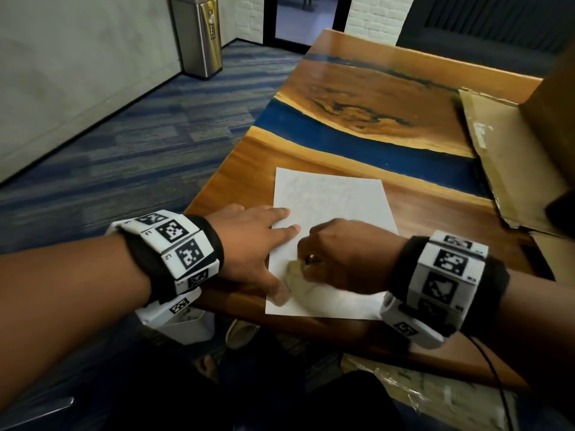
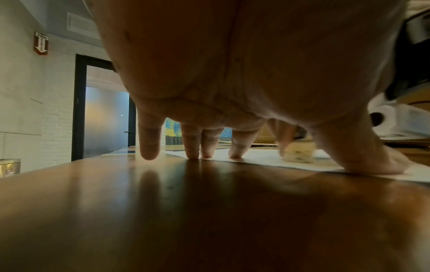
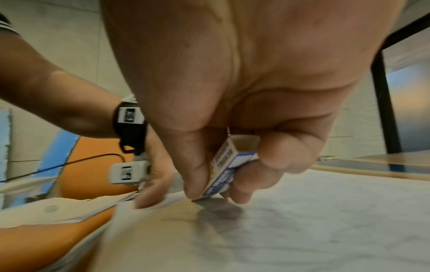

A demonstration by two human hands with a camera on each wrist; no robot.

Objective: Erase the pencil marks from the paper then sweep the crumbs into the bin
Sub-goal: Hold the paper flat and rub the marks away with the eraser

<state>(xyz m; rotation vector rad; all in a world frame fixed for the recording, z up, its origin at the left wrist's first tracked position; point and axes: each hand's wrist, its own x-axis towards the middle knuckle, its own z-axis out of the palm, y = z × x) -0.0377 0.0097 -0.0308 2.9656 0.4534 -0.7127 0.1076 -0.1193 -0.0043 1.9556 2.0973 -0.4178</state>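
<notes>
The white sheet of paper [image 1: 333,213] lies on the wood-and-blue-resin table [image 1: 357,98], close to the table's near edge, and everything else sits around it. The left hand [image 1: 249,244] presses flat on the paper's left edge, fingers spread and straight, thumb down near the paper's near-left corner, pinning the sheet. The right hand [image 1: 345,253] is curled over the near part of the paper, fingers and thumb pinching an eraser in a blue-and-white sleeve [image 3: 229,169], its lower end down on the sheet. The blur around it suggests rubbing is under way. Faint grey smudges show across the paper's far half, so I judge the erasing partly done at best; whether clear pencil lines remain I cannot tell. No crumbs are distinct on the sheet. A steel bin [image 1: 197,34] stands on the carpet well beyond the paper's far-left corner, away from the table, so sweeping the crumbs into it looks wholly ahead. Flattened cardboard [image 1: 504,157] lies to the paper's right.
</notes>
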